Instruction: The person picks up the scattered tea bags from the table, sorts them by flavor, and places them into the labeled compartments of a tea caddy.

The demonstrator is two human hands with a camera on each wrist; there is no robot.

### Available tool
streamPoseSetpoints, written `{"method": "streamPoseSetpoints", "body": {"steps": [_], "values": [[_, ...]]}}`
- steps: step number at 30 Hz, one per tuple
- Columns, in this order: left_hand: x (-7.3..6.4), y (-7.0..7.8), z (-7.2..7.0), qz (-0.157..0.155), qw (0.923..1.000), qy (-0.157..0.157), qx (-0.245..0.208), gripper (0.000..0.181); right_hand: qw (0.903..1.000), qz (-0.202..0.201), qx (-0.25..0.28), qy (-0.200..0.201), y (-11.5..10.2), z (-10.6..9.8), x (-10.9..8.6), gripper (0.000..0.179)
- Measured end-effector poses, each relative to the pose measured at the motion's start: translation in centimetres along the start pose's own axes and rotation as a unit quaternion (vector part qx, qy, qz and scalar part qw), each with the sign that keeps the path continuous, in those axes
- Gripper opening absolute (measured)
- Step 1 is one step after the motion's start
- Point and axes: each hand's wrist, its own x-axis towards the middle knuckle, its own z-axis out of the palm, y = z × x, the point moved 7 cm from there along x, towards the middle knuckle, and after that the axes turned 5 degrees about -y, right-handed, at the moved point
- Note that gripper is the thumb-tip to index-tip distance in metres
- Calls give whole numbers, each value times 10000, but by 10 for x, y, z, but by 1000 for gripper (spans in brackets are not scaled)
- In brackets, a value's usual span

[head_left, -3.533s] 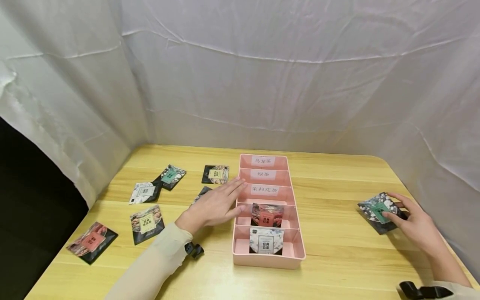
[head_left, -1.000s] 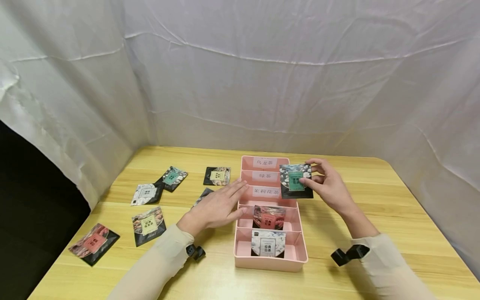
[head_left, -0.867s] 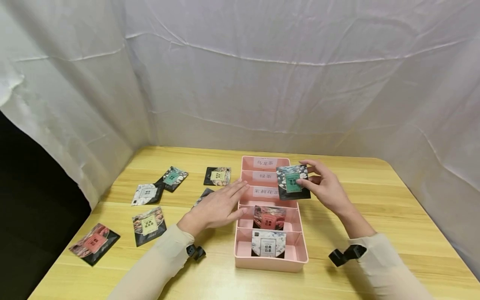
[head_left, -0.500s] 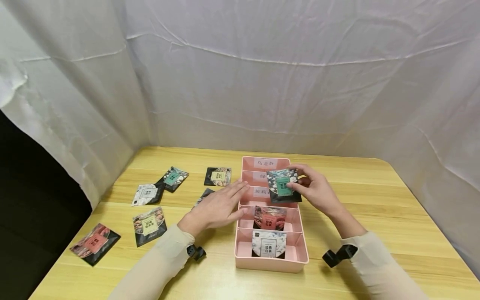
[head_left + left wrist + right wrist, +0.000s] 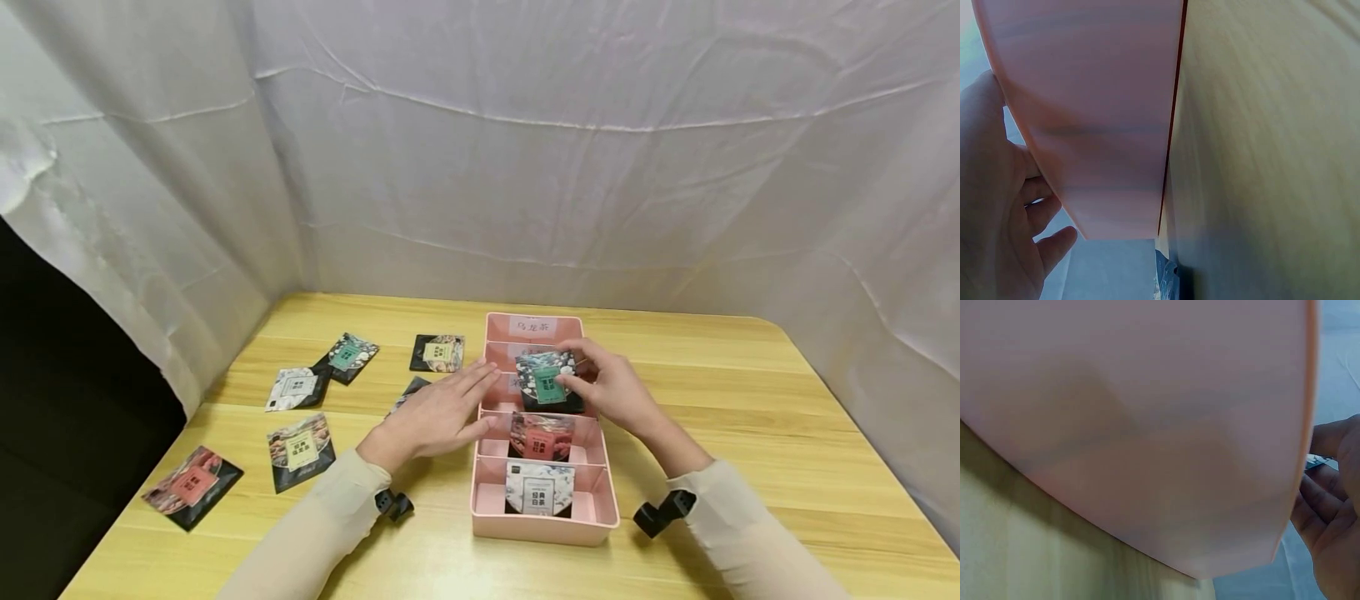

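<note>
My right hand pinches a black tea sachet with a green label by its right side. The sachet leans over the third compartment from the back of a pink divided box, its lower edge dipping behind a divider. My left hand lies with extended fingers against the box's left rim, as the left wrist view also shows at the pink wall. A red-labelled sachet stands in the compartment in front, and a white sachet in the frontmost one. Paper labels mark the rear compartments.
Left of the box lie several sachets on the wooden table: a yellow-labelled one, a green one, a white one, another yellow one and a red one. One more is partly hidden behind my left hand.
My right hand has brought the green-labelled sachet from the table's right side leftward to the box, then lowered it toward the third compartment. The left hand has stayed at the rim.
</note>
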Motion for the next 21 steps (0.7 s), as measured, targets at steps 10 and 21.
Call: {"method": "streamPoseSetpoints", "body": {"steps": [10,21], "values": [[1,0,0,-8,10000,-77,-29,76,9993,20,-322,-211,1,12,-2,30],[0,1,-1,-20,10000,-17,-37,76,9942,-404,-866,-498,-6,19,-1,18]]}}
